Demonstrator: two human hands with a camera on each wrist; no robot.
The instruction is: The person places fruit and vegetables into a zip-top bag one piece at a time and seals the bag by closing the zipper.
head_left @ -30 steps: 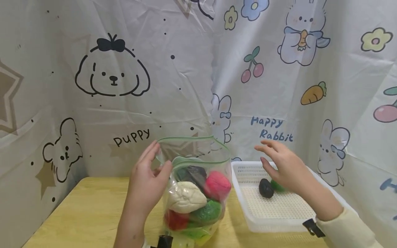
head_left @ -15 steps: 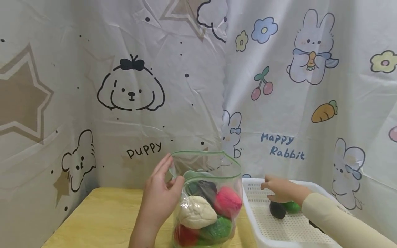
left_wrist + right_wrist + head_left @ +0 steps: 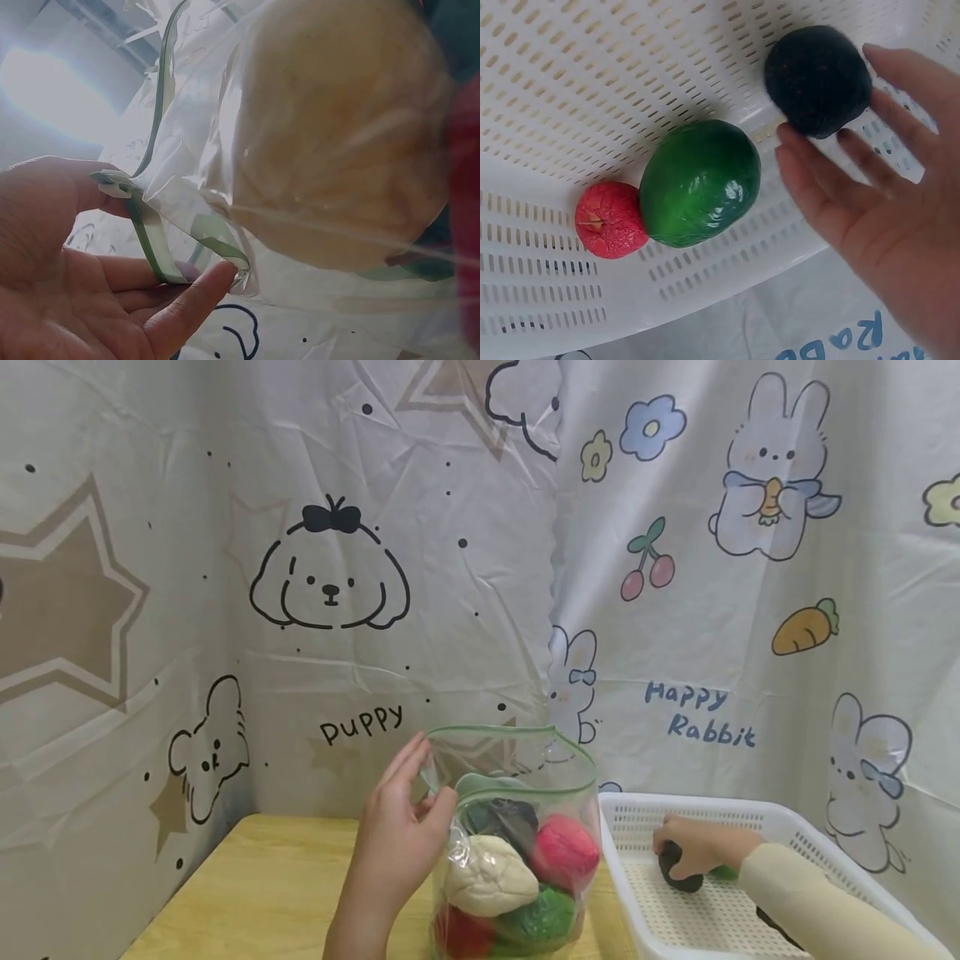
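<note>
My left hand (image 3: 401,843) holds the edge of a clear zip bag (image 3: 517,792) with a green seal, its mouth gaping. Through the plastic show a cream lumpy piece (image 3: 491,877), a pinkish-red piece (image 3: 566,852), a green piece (image 3: 536,917) and a dark one (image 3: 510,820). To the right, my right hand (image 3: 701,845) grips a black avocado-like fruit (image 3: 817,81) inside the white basket (image 3: 626,897). Beside it in the right wrist view lie a shiny green fruit (image 3: 700,184) and a small red wrinkled fruit (image 3: 611,220), touching each other.
The bag stands on a yellow wood-look table (image 3: 277,877), left of the basket. Behind them hangs a white curtain (image 3: 457,610) with cartoon prints, which also runs along both sides.
My right hand has come down from above the basket and now has its fingers around the black fruit. My left hand keeps its hold on the bag. The head view has shifted.
</note>
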